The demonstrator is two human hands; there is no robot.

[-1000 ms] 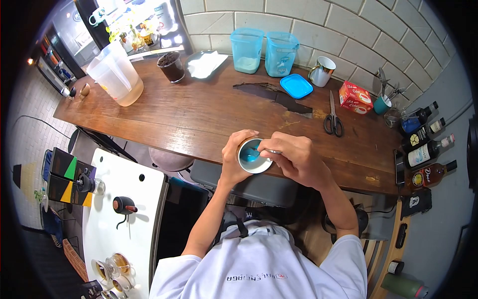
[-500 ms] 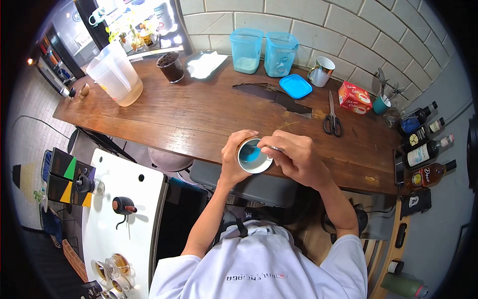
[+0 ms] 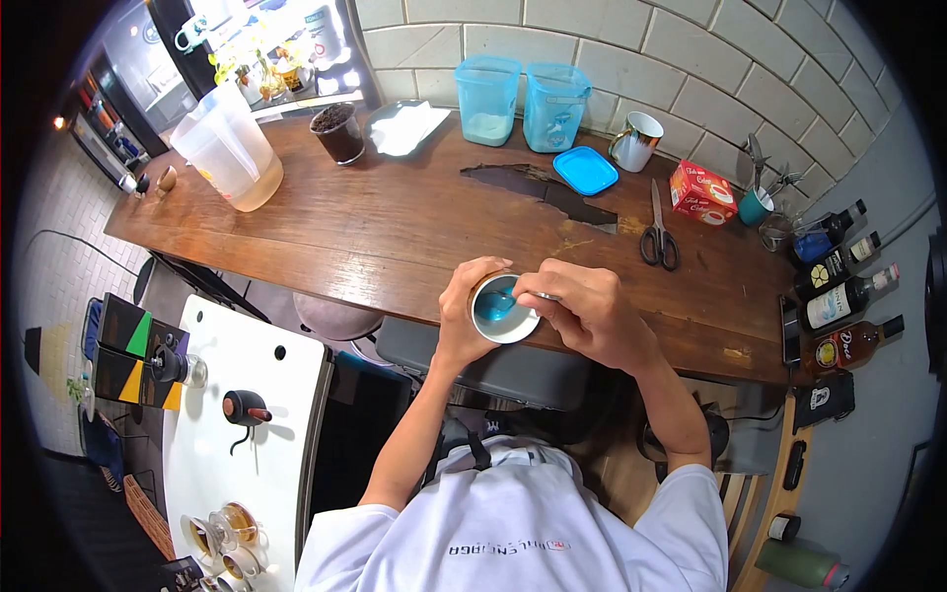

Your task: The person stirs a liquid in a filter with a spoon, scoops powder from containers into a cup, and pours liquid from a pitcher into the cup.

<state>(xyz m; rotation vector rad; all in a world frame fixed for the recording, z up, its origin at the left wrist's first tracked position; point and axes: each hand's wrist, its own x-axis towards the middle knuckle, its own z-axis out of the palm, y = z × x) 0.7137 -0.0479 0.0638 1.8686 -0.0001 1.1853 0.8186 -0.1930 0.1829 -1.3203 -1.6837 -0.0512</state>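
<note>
Two hands at near edge of wooden counter (image 3: 395,237): left hand (image 3: 457,314) wraps white cup (image 3: 500,309) w/ blue liquid; right hand (image 3: 584,314) pinches spoon (image 3: 515,298) dipped in cup, well below scissors (image 3: 659,232).

Well to the right of the grips, the amber bottle (image 3: 854,344) lying at the table's right end carries a label reading "Dvet" or similar, while print on the white shirt (image 3: 513,546), red box (image 3: 704,193) and other bottles stays illegible.
</note>
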